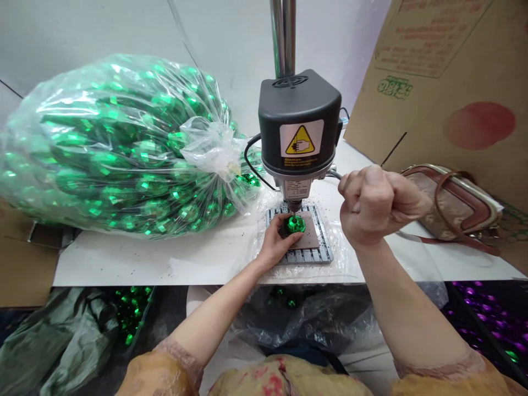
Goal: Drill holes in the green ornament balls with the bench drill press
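Note:
A shiny green faceted ball [296, 224] sits on a brown pad [311, 237] over the slotted metal base [325, 250] of a black drill press [299, 110]. My left hand [277, 242] grips the ball between thumb and fingers from the left. Right above the ball is the chuck [294, 205]; the bit seems to meet the ball's top. My right hand [373, 203] is raised to the right of the press, closed in a fist around the end of the press's lever, whose metal rod shows by the fingers.
A big clear bag of green balls [124, 148] lies at left. At right are a handbag [457, 203] and a cardboard box [445, 82]. Below the white table [157, 261] are a plastic sheet [305, 324] and purple balls [490, 313].

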`<state>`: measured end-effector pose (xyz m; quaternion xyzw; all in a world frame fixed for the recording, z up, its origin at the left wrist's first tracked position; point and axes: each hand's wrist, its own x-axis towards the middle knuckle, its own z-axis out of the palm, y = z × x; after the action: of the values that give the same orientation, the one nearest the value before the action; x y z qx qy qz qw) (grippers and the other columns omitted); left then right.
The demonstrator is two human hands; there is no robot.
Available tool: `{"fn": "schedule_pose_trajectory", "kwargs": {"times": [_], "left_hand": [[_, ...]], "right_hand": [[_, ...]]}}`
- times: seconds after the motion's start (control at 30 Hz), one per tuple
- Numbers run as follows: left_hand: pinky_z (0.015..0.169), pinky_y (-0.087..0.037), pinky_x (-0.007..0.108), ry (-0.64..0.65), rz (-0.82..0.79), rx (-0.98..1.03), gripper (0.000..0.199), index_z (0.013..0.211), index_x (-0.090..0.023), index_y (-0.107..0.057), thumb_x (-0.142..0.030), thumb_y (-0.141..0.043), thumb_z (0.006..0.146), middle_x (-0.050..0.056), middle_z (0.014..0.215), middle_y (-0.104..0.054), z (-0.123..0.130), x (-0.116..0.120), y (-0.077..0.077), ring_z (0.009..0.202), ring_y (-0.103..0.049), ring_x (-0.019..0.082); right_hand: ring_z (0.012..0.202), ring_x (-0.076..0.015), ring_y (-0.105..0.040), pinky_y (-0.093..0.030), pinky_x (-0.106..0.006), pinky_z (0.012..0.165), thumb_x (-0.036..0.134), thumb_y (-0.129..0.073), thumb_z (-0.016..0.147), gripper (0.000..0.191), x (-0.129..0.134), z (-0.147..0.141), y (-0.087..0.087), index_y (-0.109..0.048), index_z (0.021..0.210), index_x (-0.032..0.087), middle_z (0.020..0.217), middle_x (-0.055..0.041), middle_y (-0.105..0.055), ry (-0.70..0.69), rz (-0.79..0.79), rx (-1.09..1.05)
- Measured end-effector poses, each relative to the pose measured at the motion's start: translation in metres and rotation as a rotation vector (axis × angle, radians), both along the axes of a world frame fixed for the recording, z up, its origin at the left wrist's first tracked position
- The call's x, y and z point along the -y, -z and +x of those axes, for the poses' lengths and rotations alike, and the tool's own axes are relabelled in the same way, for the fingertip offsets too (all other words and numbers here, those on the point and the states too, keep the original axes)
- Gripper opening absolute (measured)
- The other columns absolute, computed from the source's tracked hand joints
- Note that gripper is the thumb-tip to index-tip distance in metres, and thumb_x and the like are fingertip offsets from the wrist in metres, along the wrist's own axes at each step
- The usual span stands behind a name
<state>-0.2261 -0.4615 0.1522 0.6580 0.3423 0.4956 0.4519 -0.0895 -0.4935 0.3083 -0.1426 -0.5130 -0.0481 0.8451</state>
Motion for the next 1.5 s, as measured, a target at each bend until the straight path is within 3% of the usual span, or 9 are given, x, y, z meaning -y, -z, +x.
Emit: {"fn": "schedule_pose_trajectory", "kwargs": {"times": [0.47,0.63,0.73,0.93,1.17,1.27,1.33,1.5], "left_hand": [[0.097,-0.045,0.037,0.007,-0.005,0.0,0.053,0.117,-0.02,-0.055,-0.036,-0.08,0.073,0.008,0.118,-0.063,0.0,-0.001,0.0,0.111,-0.059,0.023],[0.096,-0.046,0.037,0.002,0.0,0.003,0.051,0.116,-0.02,-0.055,-0.034,-0.08,0.074,0.009,0.118,-0.063,0.001,0.001,0.0,0.11,-0.059,0.023],[0.096,-0.046,0.037,-0.001,-0.008,0.002,0.051,0.116,-0.02,-0.055,-0.034,-0.08,0.074,0.009,0.117,-0.063,0.001,0.002,-0.002,0.11,-0.059,0.023],[0.091,-0.048,0.036,-0.042,-0.028,0.004,0.05,0.113,-0.019,-0.057,-0.036,-0.08,0.073,0.008,0.11,-0.065,0.002,0.005,-0.006,0.103,-0.062,0.022],[0.091,-0.048,0.035,-0.129,0.013,-0.003,0.05,0.114,-0.021,-0.058,-0.033,-0.081,0.072,0.007,0.11,-0.066,-0.001,0.009,-0.01,0.102,-0.062,0.022],[0.087,-0.048,0.034,-0.219,0.103,-0.069,0.039,0.108,-0.021,-0.06,-0.034,-0.078,0.076,0.006,0.104,-0.065,-0.01,0.023,-0.018,0.098,-0.062,0.021],[0.086,-0.048,0.033,-0.204,0.223,-0.16,0.032,0.106,-0.022,-0.061,-0.035,-0.075,0.08,0.006,0.102,-0.064,-0.021,0.043,-0.022,0.098,-0.061,0.02],[0.082,-0.048,0.035,0.193,0.705,-0.645,0.035,0.118,-0.025,-0.061,-0.038,-0.067,0.086,0.012,0.115,-0.062,-0.055,0.104,-0.005,0.097,-0.06,0.023]], "right_hand": [[0.034,-0.0037,-0.022,-0.016,-0.025,0.037,0.012,-0.059,0.074,0.054,-0.005,0.004,0.016,-0.009,0.053,0.017,0.042,0.0067,-0.02,0.034,0.09,0.035],[0.035,-0.0039,-0.024,-0.022,-0.025,0.039,0.013,-0.059,0.077,0.051,-0.001,0.004,0.023,-0.016,0.049,0.016,0.041,0.0063,-0.024,0.003,0.084,0.06],[0.034,-0.0033,-0.025,-0.021,-0.024,0.038,0.013,-0.059,0.079,0.051,0.001,0.001,0.009,-0.018,0.048,0.016,0.04,0.0065,-0.024,-0.019,0.026,0.014],[0.036,-0.0046,-0.029,-0.02,-0.025,0.037,0.013,-0.058,0.085,0.045,0.001,-0.003,-0.039,-0.034,0.047,0.018,0.041,0.0062,-0.03,-0.027,-0.21,-0.05],[0.035,-0.0036,-0.029,-0.019,-0.024,0.038,0.008,-0.055,0.085,0.043,0.001,-0.002,-0.05,-0.036,0.047,0.017,0.04,0.0064,-0.032,-0.079,-0.277,-0.066],[0.035,-0.0028,-0.029,-0.018,-0.024,0.039,0.009,-0.056,0.084,0.043,0.0,-0.001,-0.051,-0.037,0.046,0.017,0.039,0.0064,-0.032,-0.107,-0.273,-0.042],[0.036,-0.0023,-0.028,-0.018,-0.024,0.04,0.011,-0.056,0.085,0.043,-0.001,0.0,-0.051,-0.039,0.046,0.016,0.04,0.0063,-0.033,-0.112,-0.28,-0.026],[0.038,-0.0029,-0.028,-0.018,-0.024,0.039,0.013,-0.057,0.085,0.042,-0.001,0.002,-0.051,-0.039,0.047,0.016,0.041,0.0058,-0.034,-0.113,-0.282,-0.016]]}}
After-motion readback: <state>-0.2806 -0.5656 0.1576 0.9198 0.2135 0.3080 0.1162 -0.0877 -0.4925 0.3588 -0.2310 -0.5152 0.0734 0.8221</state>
